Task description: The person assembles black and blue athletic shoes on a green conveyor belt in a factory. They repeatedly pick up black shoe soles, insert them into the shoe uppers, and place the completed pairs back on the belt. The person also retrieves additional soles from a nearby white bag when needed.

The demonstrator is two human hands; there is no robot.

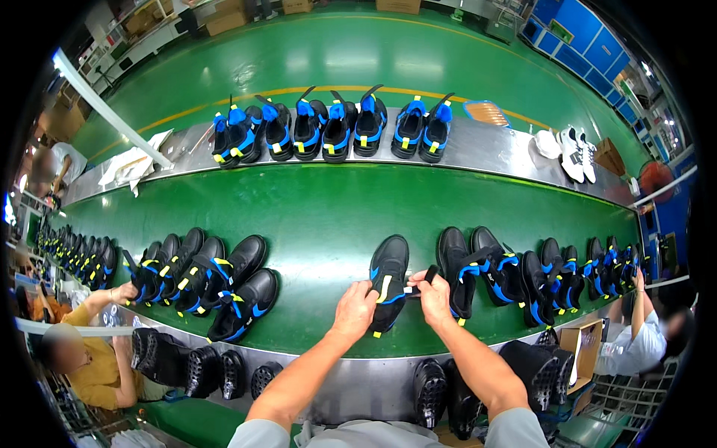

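A black shoe (389, 261) with blue sides and yellow-green trim lies on the green work surface, toe pointing away from me. My left hand (354, 309) is closed at the shoe's left side, its fingers pressed against the upper near the opening. On the other side, my right hand (435, 300) pinches a dark strap (430, 274) that stands up between thumb and fingers. A yellow-green strip (385, 288) crosses the shoe's upper between my hands. Close to the right hand, another matching shoe (452, 255) rests on the surface.
Matching shoes stand in groups on the green surface (314, 299), left and right, and along a metal shelf (493, 155) beyond. White shoes (579, 155) sit at that shelf's right. Black soles (430, 388) line the near ledge. Co-workers' hands (123, 293) reach in from both sides.
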